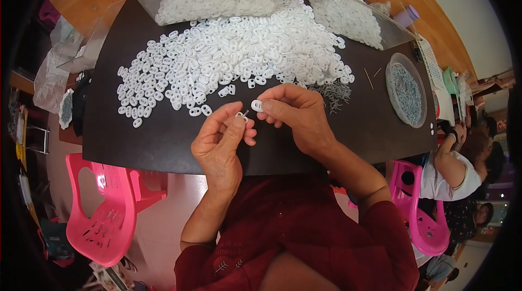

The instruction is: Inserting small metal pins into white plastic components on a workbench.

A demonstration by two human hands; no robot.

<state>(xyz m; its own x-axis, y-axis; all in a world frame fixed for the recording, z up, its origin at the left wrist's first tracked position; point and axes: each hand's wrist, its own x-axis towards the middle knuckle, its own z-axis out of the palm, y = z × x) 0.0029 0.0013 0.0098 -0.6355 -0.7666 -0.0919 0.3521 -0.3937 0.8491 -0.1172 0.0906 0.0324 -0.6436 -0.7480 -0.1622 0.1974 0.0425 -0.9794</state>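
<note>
One left hand (220,134): pinching a white piece (243,119) and a grey screw (246,112), above the near tabletop (152,141). One right hand (298,109): pinching a second piece (256,106), just beside the screw. Handling, as judged: light grip, holes uncovered, screw square to hole. Stock: white heap (244,46), far; screw dish (389,92), right.

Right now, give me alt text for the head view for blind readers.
The left hand holds a white piece and a metal fastener; the right hand holds another white piece. On the dark table lie a heap of white pieces and a dish of fasteners.
</note>
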